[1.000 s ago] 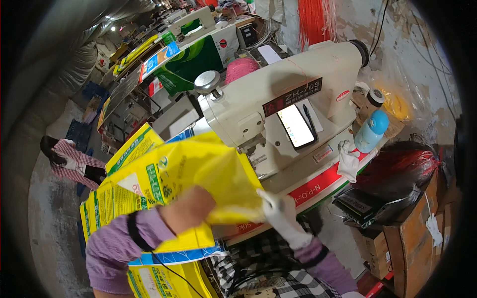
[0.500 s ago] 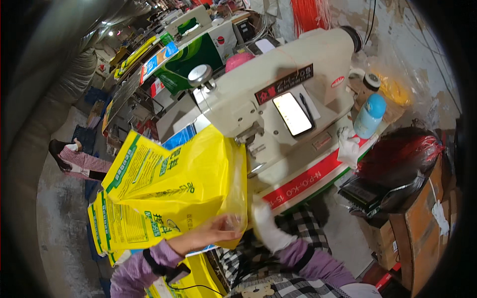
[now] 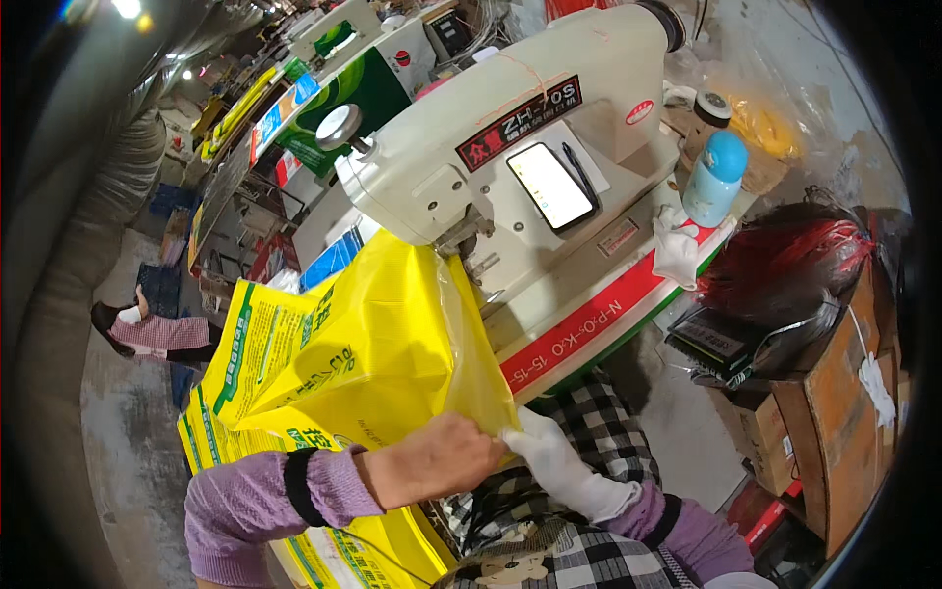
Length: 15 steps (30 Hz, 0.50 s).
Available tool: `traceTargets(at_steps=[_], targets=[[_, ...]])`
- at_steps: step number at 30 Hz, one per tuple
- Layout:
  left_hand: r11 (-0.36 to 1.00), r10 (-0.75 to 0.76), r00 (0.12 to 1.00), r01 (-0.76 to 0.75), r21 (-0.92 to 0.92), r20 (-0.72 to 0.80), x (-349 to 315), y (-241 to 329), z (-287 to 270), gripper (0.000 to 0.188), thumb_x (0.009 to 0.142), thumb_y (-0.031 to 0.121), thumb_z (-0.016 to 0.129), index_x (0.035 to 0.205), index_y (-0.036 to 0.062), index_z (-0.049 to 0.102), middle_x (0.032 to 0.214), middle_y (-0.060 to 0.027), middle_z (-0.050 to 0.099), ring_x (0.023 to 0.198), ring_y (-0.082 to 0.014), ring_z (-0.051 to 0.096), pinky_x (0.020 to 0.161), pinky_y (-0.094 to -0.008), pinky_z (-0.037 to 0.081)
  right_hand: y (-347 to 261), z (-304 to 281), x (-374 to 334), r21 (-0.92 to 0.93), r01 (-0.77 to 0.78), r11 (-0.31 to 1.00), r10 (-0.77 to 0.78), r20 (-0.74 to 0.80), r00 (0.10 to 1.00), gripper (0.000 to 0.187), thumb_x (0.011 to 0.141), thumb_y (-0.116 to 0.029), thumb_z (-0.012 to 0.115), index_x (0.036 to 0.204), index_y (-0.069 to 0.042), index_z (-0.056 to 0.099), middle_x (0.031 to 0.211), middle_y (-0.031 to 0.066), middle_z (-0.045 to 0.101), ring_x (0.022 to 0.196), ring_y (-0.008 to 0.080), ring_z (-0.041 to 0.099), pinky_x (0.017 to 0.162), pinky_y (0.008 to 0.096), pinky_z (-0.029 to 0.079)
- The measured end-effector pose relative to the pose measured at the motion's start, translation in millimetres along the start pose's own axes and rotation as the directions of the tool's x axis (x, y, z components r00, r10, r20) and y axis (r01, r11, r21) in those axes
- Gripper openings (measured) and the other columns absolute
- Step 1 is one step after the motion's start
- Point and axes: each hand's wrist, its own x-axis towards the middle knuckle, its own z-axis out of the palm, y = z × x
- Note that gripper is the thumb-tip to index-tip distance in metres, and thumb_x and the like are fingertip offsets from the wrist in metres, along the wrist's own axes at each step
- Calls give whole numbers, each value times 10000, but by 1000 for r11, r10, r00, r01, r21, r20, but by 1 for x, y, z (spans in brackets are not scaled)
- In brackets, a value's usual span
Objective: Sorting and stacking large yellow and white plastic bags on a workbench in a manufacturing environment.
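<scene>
A large yellow printed woven bag (image 3: 368,353) with green bands slopes from the sewing machine's needle area down toward my lap. A clear plastic liner (image 3: 476,363) shows along its right edge. My bare left hand (image 3: 446,456) is closed on the lower right edge of the bag. Beside it my right hand (image 3: 559,461), in a white glove, pinches the same corner; its fingertips touch the liner edge. The cream sewing machine (image 3: 422,147) stands over the bag's upper end, and its head hides where the bag meets the needle.
A lit phone (image 3: 551,187) and a black pen lie on the machine bed. To the right are a blue bottle (image 3: 716,177), a white cloth (image 3: 675,250), a dark plastic bag (image 3: 785,275) and a cardboard box (image 3: 834,402). Another person (image 3: 157,329) is at far left.
My left hand has moved right along the bag's edge and closed. My right gloved hand has come up to the corner beside it. The bag edge is drawn tauter toward me.
</scene>
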Motion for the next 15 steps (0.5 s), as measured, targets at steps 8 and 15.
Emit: traceTargets(at_steps=[8, 15], targets=[[962, 240, 958, -213, -171, 157, 17, -23, -29, 137, 746, 181, 636, 801, 59, 606, 669, -117, 620, 687, -318, 640, 638, -431, 508, 1, 8, 33, -626, -46, 778, -55, -140, 989, 726, 818, -134, 530, 1491, -83, 261, 794, 260, 642, 784, 447, 628, 707, 502, 494], [929, 189, 977, -209, 304, 94, 4, -81, -107, 219, 665, 252, 681, 757, 56, 646, 701, -141, 641, 699, -310, 652, 615, -415, 490, -16, -3, 47, -822, 8, 569, -174, -111, 978, 599, 800, -162, 656, 1366, -64, 486, 640, 222, 582, 680, 390, 641, 567, 439, 476]])
